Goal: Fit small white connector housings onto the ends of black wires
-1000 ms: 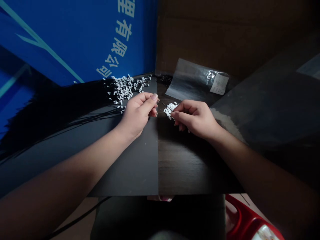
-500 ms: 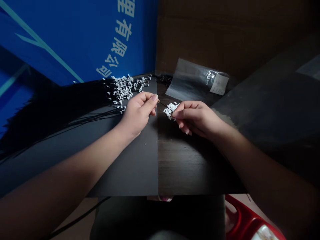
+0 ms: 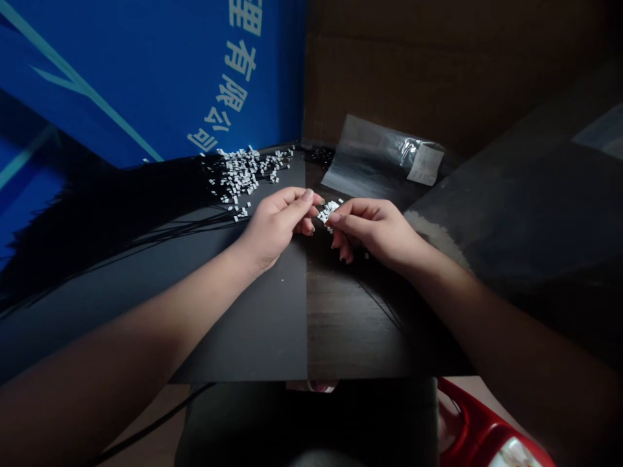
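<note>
My left hand (image 3: 282, 224) is closed in a pinch, thumb on forefinger. What lies between its fingertips is too small to make out. Close beside it my right hand (image 3: 374, 224) also pinches, its thumb tip in front of a small heap of white plastic pieces (image 3: 331, 209). Two thin strands of black cord (image 3: 382, 302) run down from beneath the right hand over the dark wood. One small white piece (image 3: 366, 255) shows under that hand. To the left lies a large bundle of black cords (image 3: 131, 194) with white tips (image 3: 241, 170).
A clear plastic bag (image 3: 370, 152) with a white label lies behind the hands. Another large clear bag (image 3: 525, 207) fills the right side. A blue printed panel (image 3: 146, 71) and a brown cardboard wall (image 3: 438, 65) stand at the back. Something red (image 3: 479, 421) is below the table edge.
Both hands have come closer together, the left shifting right and the right slightly left. The cord stretched between them no longer shows; strands now trail below the right hand.
</note>
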Demonstrator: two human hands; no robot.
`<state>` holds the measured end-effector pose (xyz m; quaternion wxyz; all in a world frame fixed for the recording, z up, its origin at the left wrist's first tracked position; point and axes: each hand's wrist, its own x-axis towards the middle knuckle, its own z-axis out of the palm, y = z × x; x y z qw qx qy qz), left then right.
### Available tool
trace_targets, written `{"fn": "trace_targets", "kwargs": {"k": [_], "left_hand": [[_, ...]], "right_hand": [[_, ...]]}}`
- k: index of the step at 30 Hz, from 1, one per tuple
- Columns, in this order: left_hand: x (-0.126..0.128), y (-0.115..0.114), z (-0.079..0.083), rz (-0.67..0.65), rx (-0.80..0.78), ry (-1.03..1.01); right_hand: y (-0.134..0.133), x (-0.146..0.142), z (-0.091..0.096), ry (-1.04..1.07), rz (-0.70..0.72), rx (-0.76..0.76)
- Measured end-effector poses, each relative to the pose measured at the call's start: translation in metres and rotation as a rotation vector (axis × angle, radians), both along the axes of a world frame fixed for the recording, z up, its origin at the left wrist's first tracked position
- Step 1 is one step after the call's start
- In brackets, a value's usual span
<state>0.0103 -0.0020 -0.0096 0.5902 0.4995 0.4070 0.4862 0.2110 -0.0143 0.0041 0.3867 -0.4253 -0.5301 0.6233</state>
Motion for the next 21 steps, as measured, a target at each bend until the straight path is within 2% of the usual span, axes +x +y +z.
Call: {"fn": "trace_targets", "kwargs": {"k": [21], "left_hand": [[-0.0001,-0.0041,0.0001,-0.040,0.118,0.106]], "right_hand": [[0.0007,0.0004,-0.0027,-0.014,0.022,0.016]]}}
